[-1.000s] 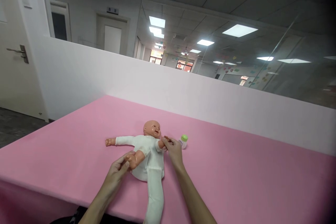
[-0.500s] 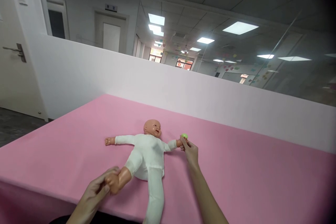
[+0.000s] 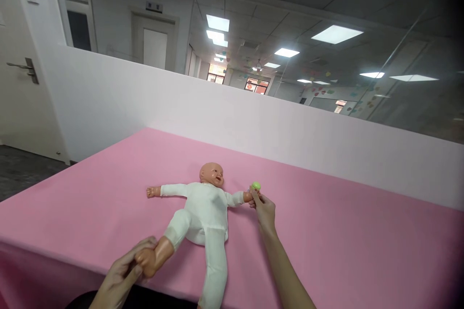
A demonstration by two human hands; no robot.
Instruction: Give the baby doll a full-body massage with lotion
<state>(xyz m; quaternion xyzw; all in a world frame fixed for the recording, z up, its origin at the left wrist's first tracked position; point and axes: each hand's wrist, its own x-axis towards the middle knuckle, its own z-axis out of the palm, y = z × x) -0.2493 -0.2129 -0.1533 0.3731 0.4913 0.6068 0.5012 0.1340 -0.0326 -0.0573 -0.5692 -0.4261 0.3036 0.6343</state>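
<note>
A baby doll (image 3: pixel 206 207) in a white cloth body lies on its back on the pink table, arms spread out, head at the far end. My left hand (image 3: pixel 123 265) is closed around its bare foot (image 3: pixel 147 260) by the near table edge, with the leg bent at the knee. My right hand (image 3: pixel 264 207) pinches at the doll's hand (image 3: pixel 248 197) on the right side. Just above my right fingertips shows a small round green thing (image 3: pixel 256 186); its lower part is hidden by fingers, so its kind is unclear.
The pink table (image 3: pixel 344 231) meets a low white wall (image 3: pixel 253 120) with glass above it along its far side. A door (image 3: pixel 25 77) with a metal handle stands at the left. The doll's other leg (image 3: pixel 215 270) stretches toward the near edge.
My left hand has drawn the doll's foot left and down, toward the near table edge, and the knee bends more visibly. My right hand stays almost in place at the doll's hand.
</note>
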